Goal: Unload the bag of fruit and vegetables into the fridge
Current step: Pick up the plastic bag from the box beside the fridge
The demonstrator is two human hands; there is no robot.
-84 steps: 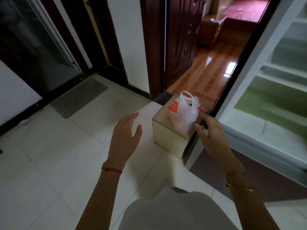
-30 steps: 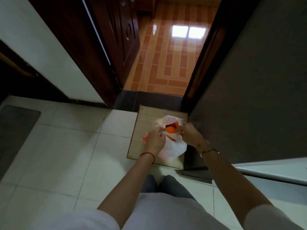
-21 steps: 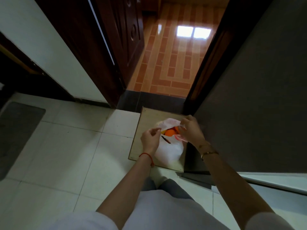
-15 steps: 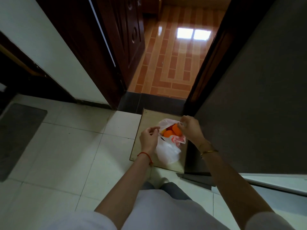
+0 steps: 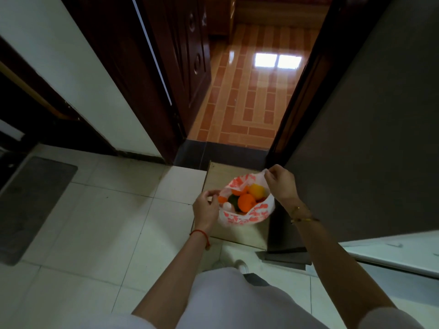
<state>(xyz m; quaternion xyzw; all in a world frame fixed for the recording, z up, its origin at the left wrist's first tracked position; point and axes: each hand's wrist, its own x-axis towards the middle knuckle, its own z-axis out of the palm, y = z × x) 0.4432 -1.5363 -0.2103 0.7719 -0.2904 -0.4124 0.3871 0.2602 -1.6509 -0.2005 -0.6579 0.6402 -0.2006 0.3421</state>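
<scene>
on the box (image 5: 240, 233), both hands hold the bag (image 5: 247, 216) mouth-up.

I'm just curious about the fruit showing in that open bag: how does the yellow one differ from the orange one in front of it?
The yellow fruit lies at the far side of the bag, near the right hand; the orange fruit lies nearer the person, mid-bag. The yellow one is partly hidden behind the orange one, which shows almost whole. Both look round, similar in size, and touch.
</scene>
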